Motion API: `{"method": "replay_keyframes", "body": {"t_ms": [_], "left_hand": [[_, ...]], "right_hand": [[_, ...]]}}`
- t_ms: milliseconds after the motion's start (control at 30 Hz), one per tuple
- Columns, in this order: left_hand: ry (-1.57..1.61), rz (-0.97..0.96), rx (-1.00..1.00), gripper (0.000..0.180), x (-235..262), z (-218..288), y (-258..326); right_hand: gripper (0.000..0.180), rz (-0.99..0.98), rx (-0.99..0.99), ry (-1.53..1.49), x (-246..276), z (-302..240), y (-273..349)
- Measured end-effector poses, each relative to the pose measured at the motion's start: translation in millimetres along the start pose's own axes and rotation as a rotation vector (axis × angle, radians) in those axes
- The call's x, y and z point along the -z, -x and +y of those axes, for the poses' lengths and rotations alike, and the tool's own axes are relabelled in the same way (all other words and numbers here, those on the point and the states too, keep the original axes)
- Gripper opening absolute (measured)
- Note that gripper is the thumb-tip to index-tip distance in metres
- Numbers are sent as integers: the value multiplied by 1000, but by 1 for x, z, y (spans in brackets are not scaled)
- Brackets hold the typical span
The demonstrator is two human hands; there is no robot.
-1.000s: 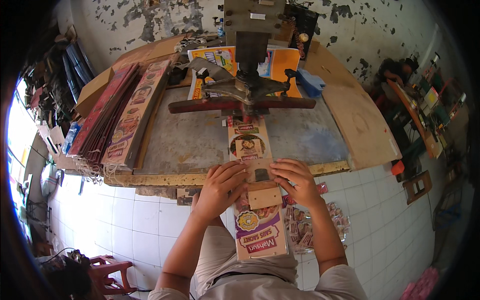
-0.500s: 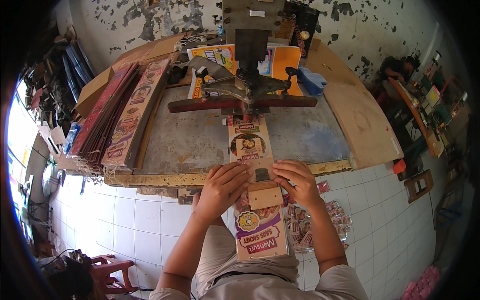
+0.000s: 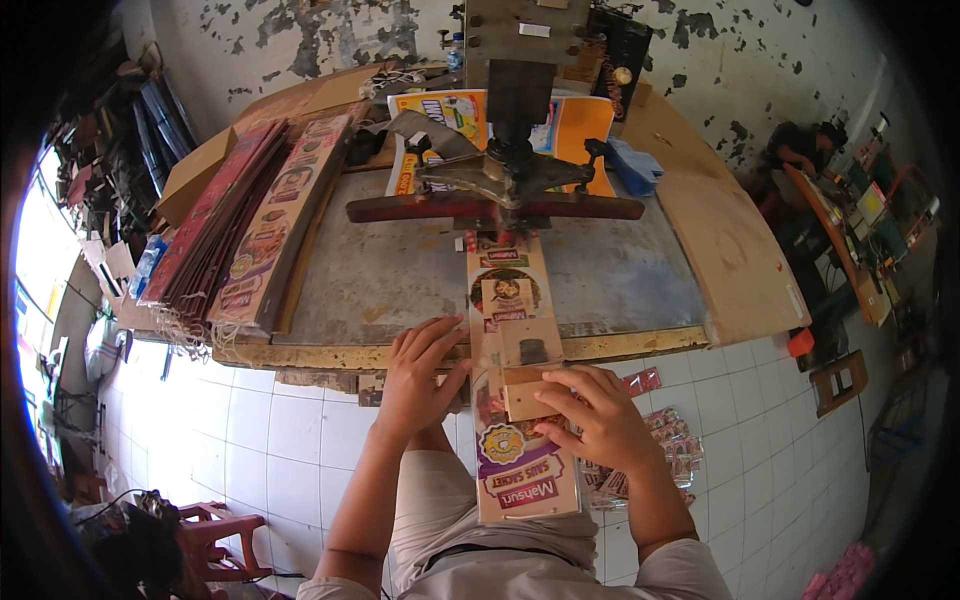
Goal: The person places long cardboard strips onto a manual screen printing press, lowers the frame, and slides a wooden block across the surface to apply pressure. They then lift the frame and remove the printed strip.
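Note:
A long printed cardboard strip runs from my lap across the table edge and under the press. My left hand lies flat on the strip's left edge at the table rim, fingers apart. My right hand rests on the strip's right side, its fingers touching a small wooden block that sits on top of the strip. The press has a dark red crossbar and a grey column above it.
Stacks of long printed strips lie at the table's left. Colourful sheets and a blue cloth sit behind the press. A plywood board covers the right. Small packets lie on the tiled floor. A red stool stands lower left.
The strip has slid a little toward me, and both hands have shifted slightly back with it. The press crossbar has turned a little.

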State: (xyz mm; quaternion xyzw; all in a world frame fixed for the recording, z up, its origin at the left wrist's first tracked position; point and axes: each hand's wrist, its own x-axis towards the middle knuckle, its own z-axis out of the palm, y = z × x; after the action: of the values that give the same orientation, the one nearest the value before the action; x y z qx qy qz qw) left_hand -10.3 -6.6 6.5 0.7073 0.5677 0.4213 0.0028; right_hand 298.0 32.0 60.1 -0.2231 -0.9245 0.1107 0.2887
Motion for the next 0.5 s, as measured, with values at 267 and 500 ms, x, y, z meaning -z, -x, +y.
{"method": "replay_keyframes", "body": {"t_ms": [267, 500], "left_hand": [[-60, -62, 19, 49, -6, 3, -3], [-127, -112, -35, 49, -10, 3, -2]], "right_hand": [[41, 31, -39, -178, -1, 14, 1], [49, 164, -23, -249, -1, 12, -11]]}}
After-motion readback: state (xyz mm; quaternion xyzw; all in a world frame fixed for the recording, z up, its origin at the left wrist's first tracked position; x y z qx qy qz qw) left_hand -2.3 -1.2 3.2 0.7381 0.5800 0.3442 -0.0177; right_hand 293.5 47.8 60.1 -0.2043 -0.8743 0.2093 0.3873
